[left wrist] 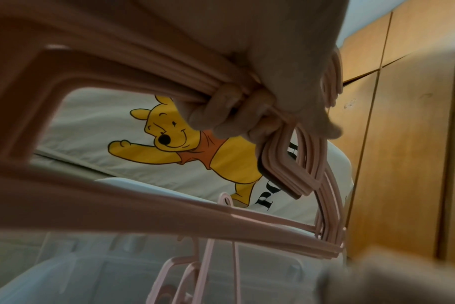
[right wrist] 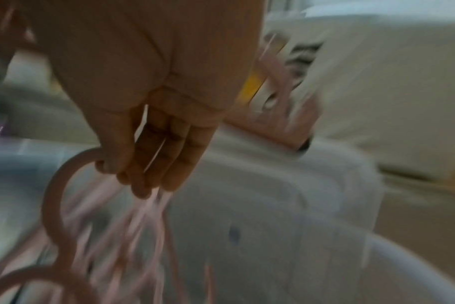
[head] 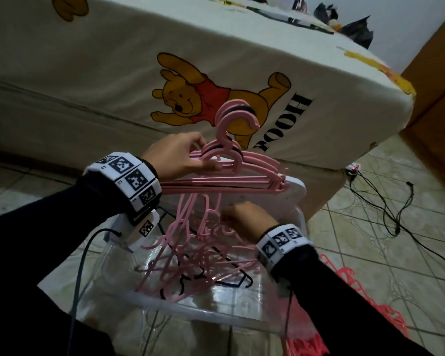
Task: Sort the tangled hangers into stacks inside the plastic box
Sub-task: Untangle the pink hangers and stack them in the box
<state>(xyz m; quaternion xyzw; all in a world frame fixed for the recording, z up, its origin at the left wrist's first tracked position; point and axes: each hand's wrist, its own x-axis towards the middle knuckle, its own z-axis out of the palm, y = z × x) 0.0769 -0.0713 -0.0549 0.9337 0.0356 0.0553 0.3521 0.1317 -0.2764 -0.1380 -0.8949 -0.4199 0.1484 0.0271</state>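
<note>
My left hand (head: 180, 155) grips an aligned stack of pink hangers (head: 242, 176) near the necks, hooks up, above the clear plastic box (head: 203, 312). In the left wrist view my fingers (left wrist: 226, 115) curl round the bundled stack of pink hangers (left wrist: 169, 216). A tangle of pink hangers (head: 190, 253) with a few black hangers (head: 231, 283) fills the box. My right hand (head: 244, 219) reaches down into the tangle. The blurred right wrist view shows this right hand (right wrist: 148, 164) pinching a pink hanger's hook (right wrist: 55, 195).
The box's white lid (head: 293, 191) leans behind the box against a bed (head: 113, 73) covered by a cartoon bear sheet. Coral red hangers (head: 350, 283) lie on the tiled floor to the right. Black cables (head: 385, 206) trail across the floor. A wooden wardrobe (head: 442, 86) stands far right.
</note>
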